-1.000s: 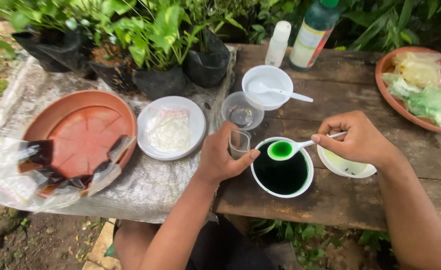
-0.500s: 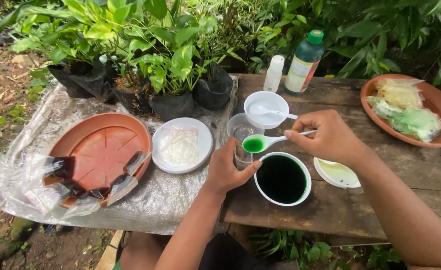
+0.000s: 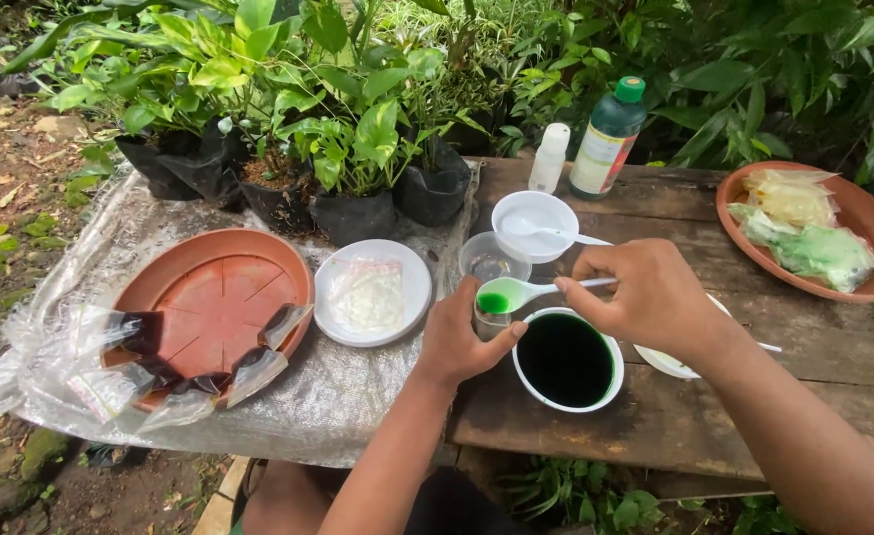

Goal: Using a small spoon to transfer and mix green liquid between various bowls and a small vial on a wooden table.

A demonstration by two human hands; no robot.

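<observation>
Over round bowl (image 3: 567,361), glossy spoon (image 3: 509,295), right hand (image 3: 655,297)

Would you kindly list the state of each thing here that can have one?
Spoon: level, holding green liquid, in the right hand.
Small cup: upright, gripped by the left hand.
Bowl: nearly full of dark green liquid.
Green bottle: upright, capped.
White bottle: upright, capped.
Clear cup: upright, open.

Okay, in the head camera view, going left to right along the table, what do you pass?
Terracotta saucer → white plate → left hand → bowl of dark green liquid → right hand holding the spoon → terracotta dish with filled bags.
</observation>
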